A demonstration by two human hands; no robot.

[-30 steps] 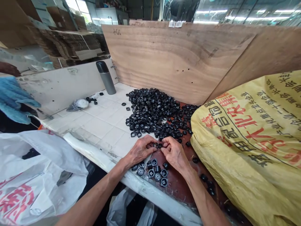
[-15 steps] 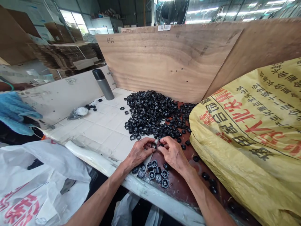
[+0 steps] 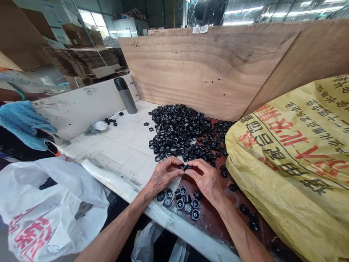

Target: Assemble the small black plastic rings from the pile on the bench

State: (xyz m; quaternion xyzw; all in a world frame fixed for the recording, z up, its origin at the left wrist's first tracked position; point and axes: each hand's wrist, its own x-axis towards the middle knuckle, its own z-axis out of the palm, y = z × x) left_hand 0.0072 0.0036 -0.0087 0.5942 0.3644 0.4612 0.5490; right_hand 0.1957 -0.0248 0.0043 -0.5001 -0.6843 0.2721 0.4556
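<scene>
- Left hand and right hand: both drawn in narrow, fingertips almost meeting, pinching small black plastic parts between them; too small to tell whether these are joined
- Pile of black plastic rings: at 12 o'clock from the hands, just beyond the fingertips, far too many to count
- Loose group of black plastic fittings: about eleven at 6 o'clock, just below the hands, on a worn reddish-brown board
- Stray black pieces: about six at 4 o'clock, near the right wrist
- White tiled tabletop: open room from 9 to 11 o'clock, its rounded front edge running close beside the left forearm
- Steel flask: one, upright, at 11 o'clock near the back corner, with one small clear bag and a few black pieces at 10 o'clock
- Plywood board: stands along the far edge, closing off the reach past the pile
- Yellow woven sack: one, at 3 o'clock, bulging against the board's right side and limiting room there
- White plastic bag: one, at 8 o'clock, off the table's front edge
- Blue cloth: one, at 9 o'clock, well apart
</scene>
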